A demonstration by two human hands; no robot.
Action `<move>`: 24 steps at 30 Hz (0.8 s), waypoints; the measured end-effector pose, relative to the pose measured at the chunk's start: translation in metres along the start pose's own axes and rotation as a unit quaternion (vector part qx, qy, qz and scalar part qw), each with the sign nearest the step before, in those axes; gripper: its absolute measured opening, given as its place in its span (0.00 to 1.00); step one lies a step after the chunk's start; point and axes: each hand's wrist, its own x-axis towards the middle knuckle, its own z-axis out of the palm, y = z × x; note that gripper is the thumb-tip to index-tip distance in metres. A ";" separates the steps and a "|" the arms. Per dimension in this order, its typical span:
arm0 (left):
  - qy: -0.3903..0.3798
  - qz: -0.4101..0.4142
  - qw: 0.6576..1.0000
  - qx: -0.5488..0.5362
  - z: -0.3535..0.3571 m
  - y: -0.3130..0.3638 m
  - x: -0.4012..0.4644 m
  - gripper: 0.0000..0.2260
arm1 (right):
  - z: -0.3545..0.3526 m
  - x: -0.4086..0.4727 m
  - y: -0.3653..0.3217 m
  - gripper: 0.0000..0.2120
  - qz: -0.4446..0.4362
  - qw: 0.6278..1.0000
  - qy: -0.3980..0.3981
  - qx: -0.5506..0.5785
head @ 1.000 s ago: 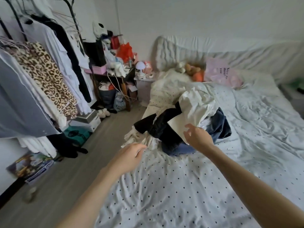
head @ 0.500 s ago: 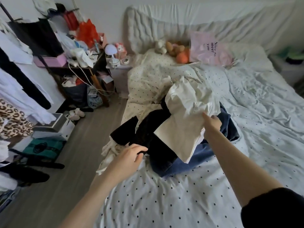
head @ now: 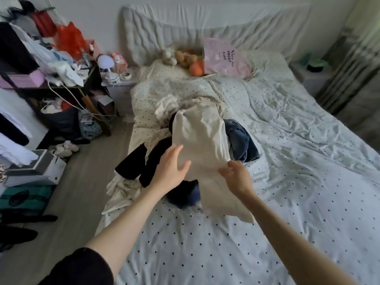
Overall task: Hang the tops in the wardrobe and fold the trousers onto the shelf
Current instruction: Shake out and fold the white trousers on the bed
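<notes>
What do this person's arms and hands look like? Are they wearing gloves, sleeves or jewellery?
Both hands are bare: no gloves on the left hand or the right hand, and no rings, watch or bracelets that I can make out. The forearms are uncovered too. A dark, black-looking sleeve covers the left upper arm to about the elbow. The right arm's sleeve is out of view.

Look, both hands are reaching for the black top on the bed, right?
Not quite. In the head view, the left hand and right hand are on the cream top, which lies over the black garment on the bed.
</notes>
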 end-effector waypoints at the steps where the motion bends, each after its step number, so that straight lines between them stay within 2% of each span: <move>1: -0.008 -0.026 0.999 -0.031 0.006 0.004 -0.005 0.29 | -0.008 -0.016 0.006 0.10 -0.018 0.999 0.000 -0.042; 4: -0.063 -0.133 0.976 -0.158 0.027 0.016 -0.020 0.41 | -0.020 -0.066 0.023 0.09 -0.095 0.987 -0.008 -0.127; 7: -0.098 -0.205 0.947 -0.226 0.049 0.038 -0.027 0.49 | -0.015 -0.107 0.037 0.07 -0.156 0.966 -0.051 -0.201; 9: -0.093 -0.229 0.946 -0.212 0.064 0.050 -0.030 0.47 | -0.008 -0.127 0.044 0.07 -0.183 0.954 -0.085 -0.220; 11: -0.069 -0.227 0.962 -0.133 0.075 0.056 -0.037 0.33 | -0.007 -0.140 0.053 0.07 -0.179 0.953 -0.106 -0.222; 14: -0.042 -0.147 0.988 -0.035 0.078 0.056 -0.055 0.10 | -0.020 -0.145 0.072 0.09 -0.123 0.959 -0.138 -0.214; 16: -0.072 -0.066 0.995 0.027 0.076 0.055 -0.071 0.02 | -0.034 -0.140 0.076 0.14 -0.062 0.974 -0.142 -0.167; 18: -0.127 -0.012 0.990 0.051 0.078 0.052 -0.093 0.04 | -0.043 -0.124 0.068 0.20 -0.001 0.991 -0.120 -0.059; 20: -0.196 0.043 0.977 0.067 0.084 0.048 -0.116 0.06 | -0.044 -0.099 0.052 0.24 0.022 0.997 -0.074 0.003; 24: -0.354 0.154 0.916 0.111 0.096 0.042 -0.144 0.18 | -0.027 -0.048 0.022 0.17 0.056 0.997 -0.036 0.043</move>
